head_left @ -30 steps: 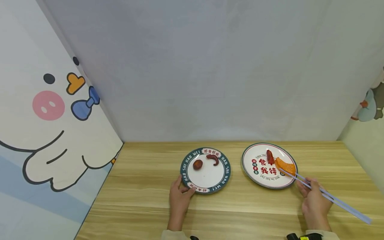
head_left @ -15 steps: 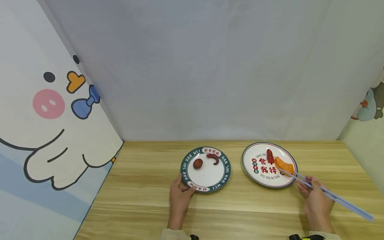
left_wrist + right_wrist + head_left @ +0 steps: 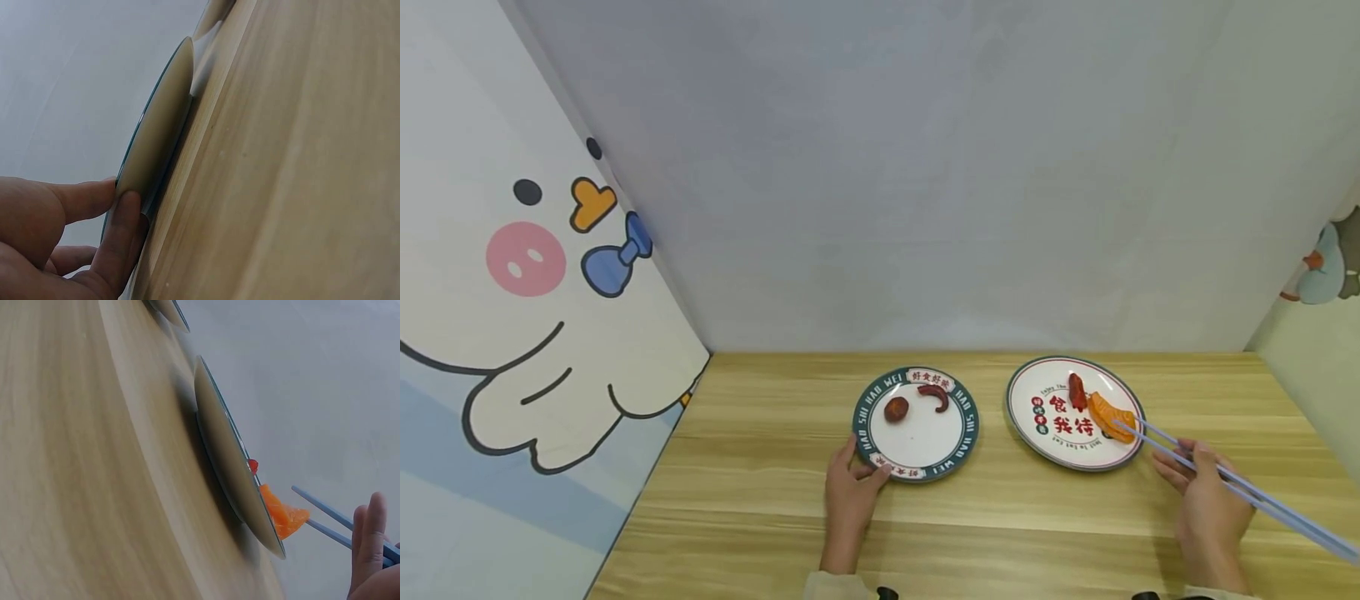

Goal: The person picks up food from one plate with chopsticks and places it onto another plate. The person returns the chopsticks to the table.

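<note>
Partly cropped at the frame's lower edge, a person works over a wood-grain table [image 3: 1000,542], the left hand [image 3: 852,496] at lower center pinching the rim of a green-rimmed plate [image 3: 917,446], thumb on the near edge. On that plate lie a brown round piece [image 3: 896,409] and a dark red curved piece [image 3: 937,397], both lost to sight in the left wrist view, where the dish shows only its side and underside. At lower right, the right hand [image 3: 1213,504] grips pale blue chopsticks [image 3: 1292,514], their thick ends running to the right edge; in the right wrist view that hand is cut off and only some fingers show. The tips meet an orange piece [image 3: 1108,417] at the right side of a white plate [image 3: 1075,456] with red characters. One tip stands clear of the piece in the right wrist view and the other disappears behind it; whether they squeeze it is hard to tell. The orange piece covers part of the plate's printing, and a red piece [image 3: 1077,390] beside it hides more; whether the two touch is unclear. Both sleeves are cropped at the bottom, as is a black object [image 3: 887,593] near the left wrist, too little of it showing to identify.
</note>
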Available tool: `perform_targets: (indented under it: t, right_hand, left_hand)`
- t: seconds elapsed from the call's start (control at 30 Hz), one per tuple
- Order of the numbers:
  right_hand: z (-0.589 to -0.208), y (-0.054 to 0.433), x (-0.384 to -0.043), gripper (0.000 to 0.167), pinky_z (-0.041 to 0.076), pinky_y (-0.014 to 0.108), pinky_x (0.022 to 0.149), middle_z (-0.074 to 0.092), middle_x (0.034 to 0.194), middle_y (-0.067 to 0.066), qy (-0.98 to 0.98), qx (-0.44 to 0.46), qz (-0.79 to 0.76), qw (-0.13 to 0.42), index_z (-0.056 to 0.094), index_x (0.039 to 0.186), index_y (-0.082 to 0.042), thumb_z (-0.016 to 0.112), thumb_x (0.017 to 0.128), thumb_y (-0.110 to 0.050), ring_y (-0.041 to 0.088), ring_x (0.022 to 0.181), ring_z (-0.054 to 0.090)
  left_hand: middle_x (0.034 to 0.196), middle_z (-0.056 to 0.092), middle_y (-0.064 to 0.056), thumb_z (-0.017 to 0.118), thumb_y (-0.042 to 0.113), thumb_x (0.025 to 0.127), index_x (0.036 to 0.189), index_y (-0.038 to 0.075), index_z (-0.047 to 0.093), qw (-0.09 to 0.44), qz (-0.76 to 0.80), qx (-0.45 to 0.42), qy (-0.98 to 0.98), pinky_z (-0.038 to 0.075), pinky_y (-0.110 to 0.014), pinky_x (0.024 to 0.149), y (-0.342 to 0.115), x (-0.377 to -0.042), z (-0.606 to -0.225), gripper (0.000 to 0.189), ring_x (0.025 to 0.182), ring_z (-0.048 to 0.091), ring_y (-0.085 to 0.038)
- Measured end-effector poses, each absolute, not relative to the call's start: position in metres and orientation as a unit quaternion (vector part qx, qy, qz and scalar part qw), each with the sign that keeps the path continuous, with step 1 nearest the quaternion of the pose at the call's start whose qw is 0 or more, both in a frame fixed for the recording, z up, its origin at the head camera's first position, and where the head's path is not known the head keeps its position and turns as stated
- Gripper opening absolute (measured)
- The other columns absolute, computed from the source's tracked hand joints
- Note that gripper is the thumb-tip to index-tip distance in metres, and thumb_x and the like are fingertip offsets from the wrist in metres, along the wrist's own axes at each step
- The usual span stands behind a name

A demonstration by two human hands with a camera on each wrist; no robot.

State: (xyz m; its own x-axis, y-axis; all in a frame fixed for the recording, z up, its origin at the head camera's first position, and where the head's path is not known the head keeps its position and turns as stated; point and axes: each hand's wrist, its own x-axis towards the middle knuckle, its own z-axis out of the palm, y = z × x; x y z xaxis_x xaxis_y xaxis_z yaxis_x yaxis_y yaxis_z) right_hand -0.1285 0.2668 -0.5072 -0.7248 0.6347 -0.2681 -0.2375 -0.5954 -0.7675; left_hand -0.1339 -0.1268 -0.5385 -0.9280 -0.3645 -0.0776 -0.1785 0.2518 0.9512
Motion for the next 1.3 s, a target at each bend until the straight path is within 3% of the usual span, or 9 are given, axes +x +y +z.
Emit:
perform_targets:
  t: [0.77, 1.3]
  right_hand:
    - [-0.492, 0.220, -0.138, 0.023, 0.063, 0.024, 0.060, 0.078, 0.090, 0.004, -0.497, -0.187, 0.813, 0.239, 0.075, 0.099, 0.001, 0.058, 0.108, -0.011, 0.014, 0.072, 0.078]
    - [-0.488, 0.192, -0.140, 0.027, 0.063, 0.026, 0.058, 0.077, 0.090, 0.005, -0.502, -0.130, 0.825, 0.226, 0.076, 0.093, -0.004, 0.054, 0.109, -0.005, 0.015, 0.071, 0.078]
  left_hand:
    - [0.149, 0.049, -0.029, 0.080, -0.004, 0.089, 0.154, -0.011, 0.044, 0.074, -0.591, 0.174, -0.784, 0.060, -0.024, 0.070, -0.128, -0.132, -0.538, 0.075, 0.095, 0.067, -0.024]
    - [0.149, 0.049, -0.030, 0.081, -0.006, 0.087, 0.153, -0.012, 0.045, 0.080, -0.598, 0.172, -0.779, 0.058, -0.021, 0.069, -0.128, -0.132, -0.538, 0.076, 0.093, 0.067, -0.024]
